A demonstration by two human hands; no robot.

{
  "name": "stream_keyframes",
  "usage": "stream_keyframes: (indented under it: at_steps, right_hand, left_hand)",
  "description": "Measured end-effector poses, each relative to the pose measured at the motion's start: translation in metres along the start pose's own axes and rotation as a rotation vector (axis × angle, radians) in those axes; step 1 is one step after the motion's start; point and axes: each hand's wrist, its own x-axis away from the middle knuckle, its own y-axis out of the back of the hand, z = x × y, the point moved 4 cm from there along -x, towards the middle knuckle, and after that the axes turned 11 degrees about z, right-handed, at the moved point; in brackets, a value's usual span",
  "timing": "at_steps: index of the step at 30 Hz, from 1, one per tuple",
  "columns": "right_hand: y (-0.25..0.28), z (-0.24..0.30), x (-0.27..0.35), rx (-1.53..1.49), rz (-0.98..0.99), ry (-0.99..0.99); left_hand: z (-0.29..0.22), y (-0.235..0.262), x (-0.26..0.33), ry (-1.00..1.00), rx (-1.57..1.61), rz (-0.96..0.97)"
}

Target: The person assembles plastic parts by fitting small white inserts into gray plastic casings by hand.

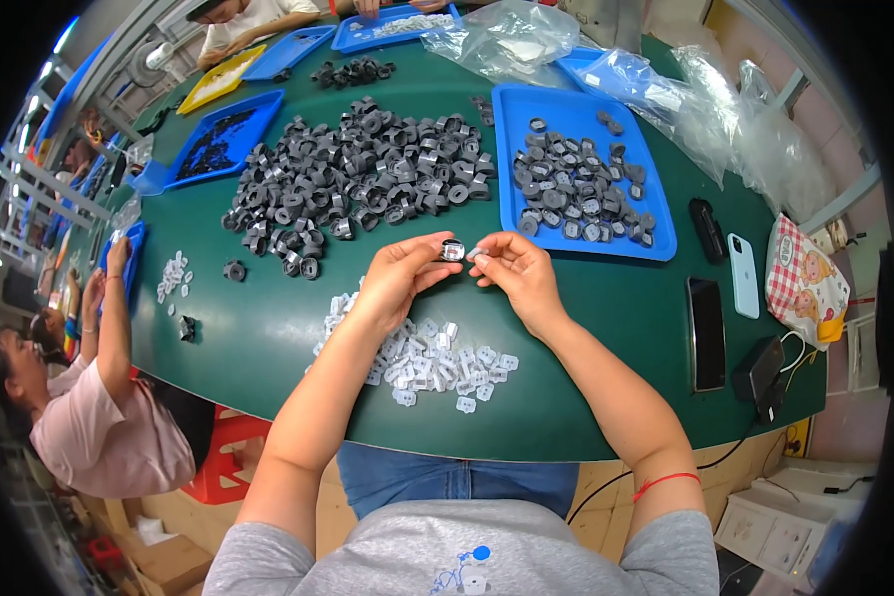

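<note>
Over the middle of the green table, my left hand [399,274] pinches a small dark grey round plastic part [453,250], its hollow side facing up. Just to its right, my right hand [522,280] grips a small whitish plastic piece [476,255] between thumb and fingers, close to the grey part. Whether the two parts touch is too small to tell. Beneath my hands and nearer to me lies a loose pile of similar white plastic pieces [432,363], partly covered by my left forearm. Beyond my hands spreads a large heap of dark grey round parts [368,164].
A blue tray [584,246] of grey parts stands at right, below clear plastic bags [666,99]. Two phones [706,333], a black case [706,228] and a checked pouch [803,278] lie far right. A co-worker [99,417] sits at left beside small white pieces [176,275].
</note>
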Motion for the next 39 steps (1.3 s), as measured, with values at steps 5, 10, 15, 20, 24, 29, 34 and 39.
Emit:
stream_keyframes:
  at_steps: [5, 10, 15, 20, 24, 29, 34, 39]
  right_hand:
    - [0.000, 0.004, 0.003, -0.096, -0.054, -0.065]
    - [0.002, 0.008, 0.002, 0.211, -0.076, 0.161]
    - [-0.002, 0.005, 0.003, 0.001, -0.032, 0.126]
    - [-0.004, 0.008, 0.005, 0.200, -0.054, 0.236]
    - [-0.003, 0.007, 0.006, 0.151, -0.041, 0.195]
    - [-0.002, 0.004, 0.004, 0.037, -0.062, 0.208]
    - [-0.001, 0.003, 0.002, 0.076, -0.032, 0.176]
    - [-0.002, 0.001, 0.002, 0.115, -0.043, 0.101]
  left_hand:
    - [0.001, -0.003, 0.003, -0.020, -0.043, 0.013]
    - [-0.001, -0.006, 0.003, -0.037, -0.047, 0.013]
    - [-0.002, -0.008, 0.005, -0.064, -0.055, 0.030]
    - [-0.005, -0.013, 0.007, -0.084, -0.037, 0.041]
    - [-0.005, -0.013, 0.008, -0.115, -0.033, 0.039]
    - [-0.001, -0.013, 0.006, -0.113, -0.031, 0.056]
    - [0.003, -0.014, 0.005, -0.109, -0.015, 0.036]
    - [0.004, -0.010, 0.003, -0.135, -0.013, 0.015]
